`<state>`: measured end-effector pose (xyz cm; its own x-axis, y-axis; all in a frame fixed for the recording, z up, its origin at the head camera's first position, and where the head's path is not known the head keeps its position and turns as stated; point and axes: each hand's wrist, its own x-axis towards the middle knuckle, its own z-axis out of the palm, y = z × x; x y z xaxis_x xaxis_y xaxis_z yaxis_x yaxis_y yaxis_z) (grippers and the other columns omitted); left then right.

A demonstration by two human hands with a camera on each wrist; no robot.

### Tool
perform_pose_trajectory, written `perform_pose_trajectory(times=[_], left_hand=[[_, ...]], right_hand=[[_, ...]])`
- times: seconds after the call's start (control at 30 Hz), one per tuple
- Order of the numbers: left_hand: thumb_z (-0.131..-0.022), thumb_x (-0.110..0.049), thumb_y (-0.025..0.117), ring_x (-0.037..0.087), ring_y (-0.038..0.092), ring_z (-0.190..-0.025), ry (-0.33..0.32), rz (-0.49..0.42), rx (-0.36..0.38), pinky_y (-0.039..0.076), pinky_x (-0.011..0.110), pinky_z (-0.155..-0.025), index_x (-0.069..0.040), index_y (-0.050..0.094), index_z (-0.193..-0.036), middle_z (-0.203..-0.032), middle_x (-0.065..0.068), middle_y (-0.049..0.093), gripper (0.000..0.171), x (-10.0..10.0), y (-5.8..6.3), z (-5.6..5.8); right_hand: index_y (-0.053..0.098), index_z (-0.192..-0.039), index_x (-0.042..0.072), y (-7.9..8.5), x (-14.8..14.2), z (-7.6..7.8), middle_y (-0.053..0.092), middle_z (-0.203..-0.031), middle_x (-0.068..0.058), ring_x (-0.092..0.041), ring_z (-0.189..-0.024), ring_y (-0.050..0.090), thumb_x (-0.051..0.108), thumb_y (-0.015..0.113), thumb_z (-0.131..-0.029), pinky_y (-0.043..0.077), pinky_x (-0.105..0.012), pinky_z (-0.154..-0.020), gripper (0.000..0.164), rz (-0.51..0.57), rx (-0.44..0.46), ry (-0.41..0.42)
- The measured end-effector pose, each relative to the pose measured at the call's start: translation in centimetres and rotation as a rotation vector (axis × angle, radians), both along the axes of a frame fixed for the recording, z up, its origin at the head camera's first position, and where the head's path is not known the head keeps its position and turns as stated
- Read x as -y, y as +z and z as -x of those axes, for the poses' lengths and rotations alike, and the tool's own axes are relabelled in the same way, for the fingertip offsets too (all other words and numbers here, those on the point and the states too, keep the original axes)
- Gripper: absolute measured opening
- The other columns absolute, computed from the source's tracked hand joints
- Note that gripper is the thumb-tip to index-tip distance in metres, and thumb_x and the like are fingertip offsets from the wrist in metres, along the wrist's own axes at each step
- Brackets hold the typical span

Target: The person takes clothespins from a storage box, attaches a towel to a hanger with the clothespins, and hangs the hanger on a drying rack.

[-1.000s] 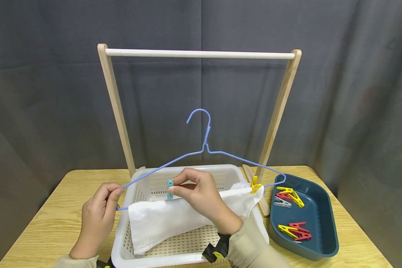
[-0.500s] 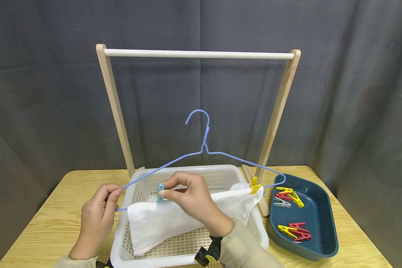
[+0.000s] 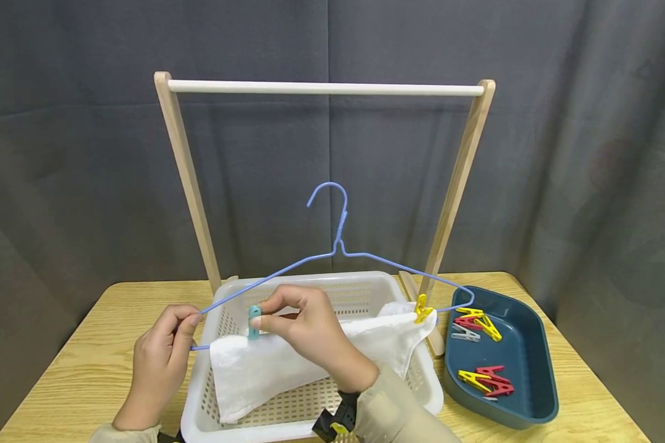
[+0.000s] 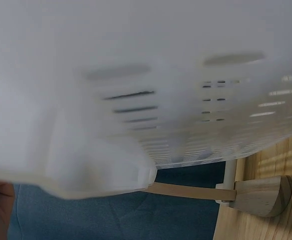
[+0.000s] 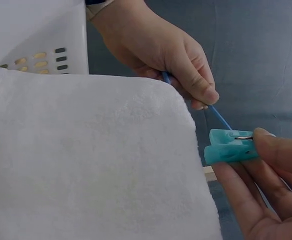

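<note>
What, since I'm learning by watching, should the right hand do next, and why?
Probably push the teal peg down over the cloth's left end: the right hand pinches it by the top edge there, the left hand holds the hanger, and the yellow peg sits at the other end.

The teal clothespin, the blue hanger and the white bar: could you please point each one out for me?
Teal clothespin (image 5: 229, 153), right wrist view: the middle of its visible part.
Blue hanger (image 3: 340, 228), head view: its neck, below the hook.
White bar (image 3: 326, 88), head view: the middle of its length.
</note>
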<state>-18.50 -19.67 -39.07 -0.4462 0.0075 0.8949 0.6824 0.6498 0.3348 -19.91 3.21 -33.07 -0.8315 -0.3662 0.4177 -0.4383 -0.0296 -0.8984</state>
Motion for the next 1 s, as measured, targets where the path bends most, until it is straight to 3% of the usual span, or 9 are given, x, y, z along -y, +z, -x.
perform_pose_trajectory(times=[1.0], left_hand=[[-0.106,-0.033,0.052,0.0,0.047,-0.054,-0.006,0.0,-0.007,0.039,0.015,-0.046,0.004,0.063,-0.094,-0.066,0.003,0.054,0.041,-0.06,0.09,-0.03]], right_hand=[[0.072,-0.084,-0.008,-0.76,0.88,0.29,0.073,-0.089,-0.02,-0.001,-0.078,0.068,-0.009,0.079,-0.08,0.06,-0.025,-0.073,0.008,-0.043,0.043,0.074]])
